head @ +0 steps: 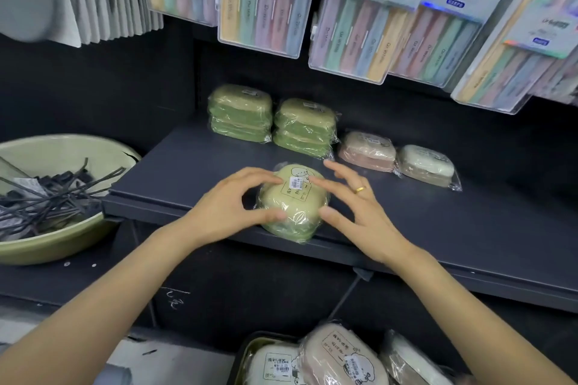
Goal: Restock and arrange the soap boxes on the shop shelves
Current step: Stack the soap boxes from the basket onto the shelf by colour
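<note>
A pale yellow-green soap box [292,201], wrapped in clear film and marked with a small barcode sticker, is set at the front edge of a dark shelf [469,228]. It is touched on both sides: the left hand [228,206] is laid against its left side with the fingertips on the lid and the thumb low on the near side, and the right hand [353,197], on which a gold ring [360,189] is worn, is spread on its right side with fingers only loosely bent. Neither hand is closed firmly round it; both are held fairly wide.

Further back on the same shelf two stacks of green soap boxes [240,112] [305,126] are placed side by side, just touching. To their right a single pink soap box [367,151] and a single off-white soap box [427,166] are laid next to each other.

At the bottom of the view a dark tray [250,350] is seen, in which more wrapped soap boxes are kept: a cream one [272,366], a pink one [341,356] and a whitish one [409,359] at the right.

At the left a green basin [62,244] with a cracked rim is filled with dark metal display hooks [53,194]. Above the shelf, clear packs of pastel toothbrushes [266,6] are hung.
</note>
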